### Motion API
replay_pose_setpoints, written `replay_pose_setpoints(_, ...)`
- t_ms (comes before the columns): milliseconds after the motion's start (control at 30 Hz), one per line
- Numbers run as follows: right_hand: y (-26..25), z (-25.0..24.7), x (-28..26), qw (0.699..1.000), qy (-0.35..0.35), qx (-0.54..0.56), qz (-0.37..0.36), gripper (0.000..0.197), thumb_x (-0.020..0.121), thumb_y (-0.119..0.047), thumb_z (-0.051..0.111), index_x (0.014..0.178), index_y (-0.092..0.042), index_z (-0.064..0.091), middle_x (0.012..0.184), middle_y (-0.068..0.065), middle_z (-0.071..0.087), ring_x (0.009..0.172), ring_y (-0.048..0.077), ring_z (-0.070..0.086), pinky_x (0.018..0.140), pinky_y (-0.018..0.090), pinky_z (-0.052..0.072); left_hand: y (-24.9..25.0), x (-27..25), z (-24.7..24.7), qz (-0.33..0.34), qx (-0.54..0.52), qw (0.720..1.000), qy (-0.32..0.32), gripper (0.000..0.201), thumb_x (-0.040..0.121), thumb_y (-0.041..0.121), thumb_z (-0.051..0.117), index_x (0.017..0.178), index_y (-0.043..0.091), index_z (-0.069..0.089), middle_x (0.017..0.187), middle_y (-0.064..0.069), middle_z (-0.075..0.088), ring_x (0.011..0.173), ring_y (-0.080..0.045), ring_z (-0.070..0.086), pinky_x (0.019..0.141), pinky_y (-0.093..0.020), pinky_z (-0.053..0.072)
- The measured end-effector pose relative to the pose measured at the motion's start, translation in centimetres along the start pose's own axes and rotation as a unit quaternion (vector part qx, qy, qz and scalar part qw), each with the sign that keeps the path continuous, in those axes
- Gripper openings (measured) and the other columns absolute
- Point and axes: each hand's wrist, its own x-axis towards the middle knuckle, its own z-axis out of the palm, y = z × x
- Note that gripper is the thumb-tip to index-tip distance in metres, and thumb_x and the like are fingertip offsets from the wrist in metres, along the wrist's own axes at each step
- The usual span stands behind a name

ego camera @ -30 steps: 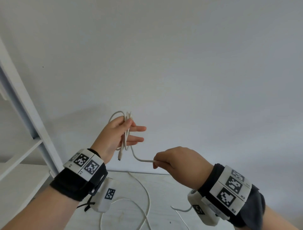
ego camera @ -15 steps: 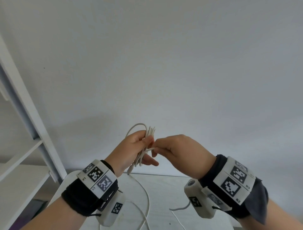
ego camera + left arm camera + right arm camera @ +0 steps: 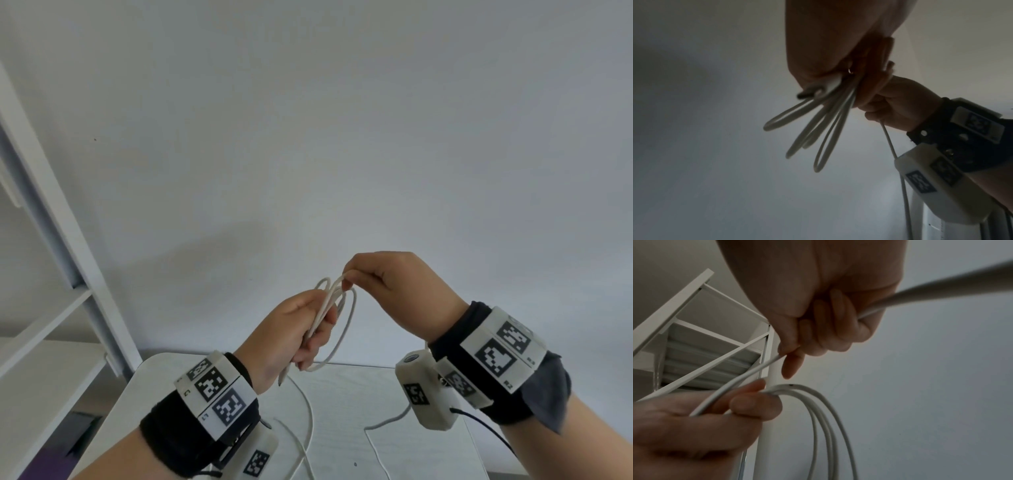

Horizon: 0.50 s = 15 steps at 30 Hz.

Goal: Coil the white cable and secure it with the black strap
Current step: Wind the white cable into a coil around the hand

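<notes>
The white cable [image 3: 344, 329] is gathered into several loops [image 3: 818, 134] in the air above the table. My left hand [image 3: 301, 329] grips the bundle of loops in its curled fingers [image 3: 754, 404]. My right hand [image 3: 387, 284] sits just above and to the right, pinching one strand [image 3: 764, 366] of the same cable between thumb and forefinger. A loose length of cable [image 3: 310, 421] trails down onto the table. A connector end [image 3: 283, 376] pokes out under my left hand. No black strap is visible in any view.
A white table [image 3: 342, 387] lies below the hands, with thin white leads [image 3: 387, 423] on it. A white shelf unit [image 3: 51, 260] stands at the left. A plain pale wall [image 3: 342, 137] fills the background.
My right hand has come up from low right to the top of the bundle, bringing another loop of cable. My left hand has dropped and closed its fingers round the loops.
</notes>
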Motion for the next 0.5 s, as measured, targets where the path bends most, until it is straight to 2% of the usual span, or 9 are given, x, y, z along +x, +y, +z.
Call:
replay_pose_setpoints(100, 0.1, 0.2, 0.0, 1.0, 0.015, 0.004, 0.005, 0.023, 0.092, -0.026, 0.046, 0.08, -0.02, 0.065, 0.069, -0.005, 0.065, 0.065, 0.009, 0.056, 0.066, 0.03, 0.048, 0.2, -0.1, 0.4, -0.002, -0.032, 0.999, 0.016, 0.039, 0.097, 0.035, 0.034, 0.075, 0.011, 0.053, 0.046, 0.003, 0.033, 0.037, -0.009, 0.022, 0.039, -0.022, 0.019)
replay_pose_setpoints(200, 0.6, 0.3, 0.2, 0.999, 0.034, 0.007, 0.023, 0.021, 0.091, -0.029, 0.05, 0.077, -0.02, 0.064, 0.049, -0.012, 0.05, 0.054, 0.002, 0.049, 0.052, 0.015, 0.034, 0.3, -0.2, 0.5, 0.0, -0.042, 0.999, 0.022, 0.047, 0.086, 0.053, 0.034, 0.073, 0.011, 0.053, 0.048, 0.004, 0.029, 0.039, -0.007, 0.02, 0.039, -0.02, 0.016)
replay_pose_setpoints(300, 1.5, 0.4, 0.4, 0.997, 0.061, 0.027, 0.048, 0.022, 0.085, -0.037, 0.058, 0.072, -0.019, 0.06, 0.045, -0.008, 0.042, 0.045, 0.008, 0.039, 0.049, 0.015, 0.034, 0.3, -0.5, 0.4, 0.007, -0.021, 1.0, 0.006, 0.042, 0.086, 0.05, 0.038, 0.069, 0.013, 0.048, 0.048, 0.006, 0.027, 0.04, -0.007, 0.018, 0.037, -0.017, 0.017)
replay_pose_setpoints(400, 2.6, 0.7, 0.5, 0.994, 0.071, 0.051, 0.059, 0.031, 0.078, -0.042, 0.065, 0.067, -0.015, 0.056, 0.047, -0.008, 0.036, 0.046, 0.007, 0.036, 0.05, 0.014, 0.035, 0.4, -0.6, 0.3, 0.023, -0.017, 1.0, -0.009, 0.038, 0.088, 0.044, 0.04, 0.061, 0.017, 0.044, 0.048, 0.007, 0.026, 0.041, -0.009, 0.015, 0.036, -0.016, 0.017)
replay_pose_setpoints(500, 3.4, 1.1, 0.4, 0.993, 0.06, 0.081, 0.061, 0.041, 0.072, -0.052, 0.061, 0.059, -0.015, 0.051, 0.047, -0.008, 0.034, 0.046, 0.007, 0.035, 0.049, 0.013, 0.034, 0.8, -0.7, 0.0, 0.035, -0.029, 0.999, -0.012, 0.039, 0.087, 0.044, 0.042, 0.059, 0.018, 0.042, 0.047, 0.007, 0.024, 0.041, -0.01, 0.013, 0.036, -0.018, 0.014)
